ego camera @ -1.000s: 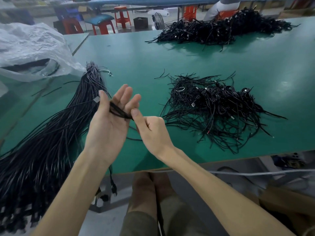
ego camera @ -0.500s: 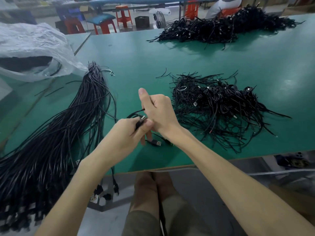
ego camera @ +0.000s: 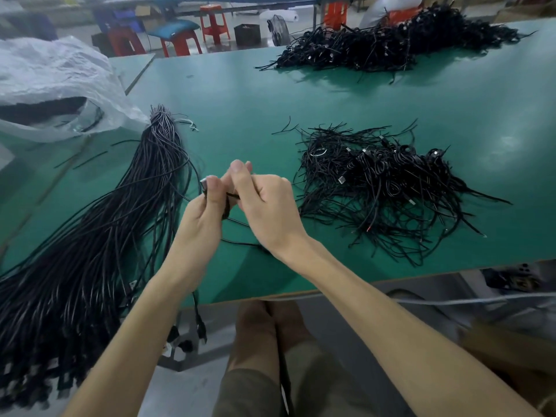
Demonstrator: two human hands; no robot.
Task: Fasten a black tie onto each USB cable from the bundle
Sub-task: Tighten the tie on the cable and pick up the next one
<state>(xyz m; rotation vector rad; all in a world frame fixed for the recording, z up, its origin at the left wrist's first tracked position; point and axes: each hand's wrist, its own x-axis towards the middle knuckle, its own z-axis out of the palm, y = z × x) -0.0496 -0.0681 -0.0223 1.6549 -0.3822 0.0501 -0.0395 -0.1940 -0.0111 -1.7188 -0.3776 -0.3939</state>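
Both forearms reach in from below and meet over the near part of the green table (ego camera: 240,94).

Left hand (ego camera: 201,218): fingers curled round a folded cable (ego camera: 226,209), thumb up beside its silver plug (ego camera: 204,183).

Right hand (ego camera: 267,206): touching the left, back turned to the camera, fingers curled, thumb and forefinger tips pressed together on top. It pinches a black strand (ego camera: 233,194) running across to the left hand. Tie or cable, cannot tell.

Bundle (ego camera: 99,230) lies just left of the hands, its ends hanging over the table edge. Tangled pile (ego camera: 382,188) to the right; a second heap (ego camera: 391,45) at the far edge. Plastic bag (ego camera: 54,73) far left.
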